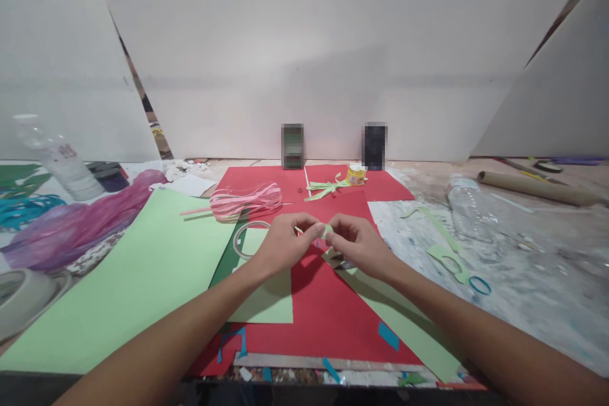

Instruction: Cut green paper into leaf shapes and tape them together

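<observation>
In the middle of the table, my left hand (pixel 288 241) and my right hand (pixel 361 244) meet. Both pinch one small pale green paper piece (pixel 327 231), which their fingers partly cover. Beneath them lies red paper (pixel 323 317). A roll of tape (pixel 236 242) rests beside my left hand, partly behind it. Beyond it is a bundle of pink paper strips (pixel 247 201) with a thin stick-like end. Farther back, pale green paper strips (pixel 329 189) lie near a small yellow jar (pixel 356 175). A dark object under my right hand is mostly hidden.
Large light green sheets (pixel 162 254) lie at left. Two pixelated dark devices lean on a white board (pixel 333 70). At right are a plastic bottle (pixel 469 206), a cardboard tube (pixel 537 189), green paper scraps (pixel 447 262) and a blue ring (pixel 479 285). Another bottle (pixel 71 165) stands tilted at left.
</observation>
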Motion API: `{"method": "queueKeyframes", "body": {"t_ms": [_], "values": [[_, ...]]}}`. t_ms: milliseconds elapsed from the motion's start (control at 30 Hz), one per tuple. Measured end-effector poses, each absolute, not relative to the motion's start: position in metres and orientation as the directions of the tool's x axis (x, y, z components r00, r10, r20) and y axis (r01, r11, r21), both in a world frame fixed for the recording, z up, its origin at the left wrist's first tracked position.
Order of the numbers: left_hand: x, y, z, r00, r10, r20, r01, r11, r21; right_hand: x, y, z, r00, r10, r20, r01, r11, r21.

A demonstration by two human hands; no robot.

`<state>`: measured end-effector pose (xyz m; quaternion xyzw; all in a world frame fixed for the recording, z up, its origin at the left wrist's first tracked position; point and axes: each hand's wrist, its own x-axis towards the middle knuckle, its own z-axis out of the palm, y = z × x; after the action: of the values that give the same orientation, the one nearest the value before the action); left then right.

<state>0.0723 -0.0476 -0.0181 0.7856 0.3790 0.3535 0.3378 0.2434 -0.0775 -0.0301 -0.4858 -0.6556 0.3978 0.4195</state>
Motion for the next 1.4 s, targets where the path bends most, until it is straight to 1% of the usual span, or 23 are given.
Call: {"method": "queueKeyframes", "body": {"t_ms": [33,100,133,200,267,333,500,700,800,933,1133,1400], "values": [[0.072,-0.048,-0.019,0.431,0.837,0.337,0.366,-0.504,0.783,0.244,-0.076,-0.03,-0.173,0.972,0.161,0.278,0.205,-0.938],[0.072,-0.047,-0.022,0.362,0.801,0.478,0.392,-0.596,0.701,0.244,-0.074,-0.03,-0.149,0.976,0.156,0.241,0.189,-0.952],[0.071,-0.047,-0.024,0.344,0.749,0.566,0.406,-0.663,0.629,0.245,-0.074,-0.03,-0.129,0.979,0.156,0.23,0.182,-0.956],[0.07,-0.045,-0.027,0.365,0.603,0.709,0.427,-0.786,0.448,0.244,-0.074,-0.028,-0.094,0.982,0.161,0.219,0.178,-0.959],[0.069,-0.044,-0.03,0.413,0.489,0.769,0.436,-0.847,0.304,0.244,-0.075,-0.026,-0.079,0.98,0.184,0.204,0.196,-0.959],[0.069,-0.043,-0.031,0.427,0.447,0.786,0.453,-0.858,0.242,0.242,-0.077,-0.025,-0.084,0.975,0.207,0.179,0.219,-0.959],[0.068,-0.043,-0.03,0.414,0.424,0.806,0.471,-0.857,0.209,0.242,-0.079,-0.026,-0.091,0.971,0.221,0.167,0.234,-0.958],[0.067,-0.042,-0.029,0.418,0.382,0.824,0.469,-0.868,0.165,0.243,-0.08,-0.026,-0.12,0.961,0.249,0.25,0.272,-0.929],[0.067,-0.042,-0.029,0.418,0.399,0.816,0.474,-0.862,0.179,0.242,-0.08,-0.029,-0.125,0.959,0.255,0.294,0.281,-0.913],[0.067,-0.042,-0.029,0.404,0.417,0.814,0.471,-0.858,0.205,0.241,-0.082,-0.03,-0.084,0.956,0.282,0.382,0.293,-0.877],[0.067,-0.043,-0.028,0.424,0.405,0.81,0.487,-0.856,0.173,0.239,-0.086,-0.028,-0.068,0.938,0.34,0.476,0.33,-0.815],[0.068,-0.043,-0.027,0.405,0.427,0.809,0.467,-0.857,0.219,0.238,-0.087,-0.025,-0.075,0.939,0.334,0.464,0.33,-0.822]]}}
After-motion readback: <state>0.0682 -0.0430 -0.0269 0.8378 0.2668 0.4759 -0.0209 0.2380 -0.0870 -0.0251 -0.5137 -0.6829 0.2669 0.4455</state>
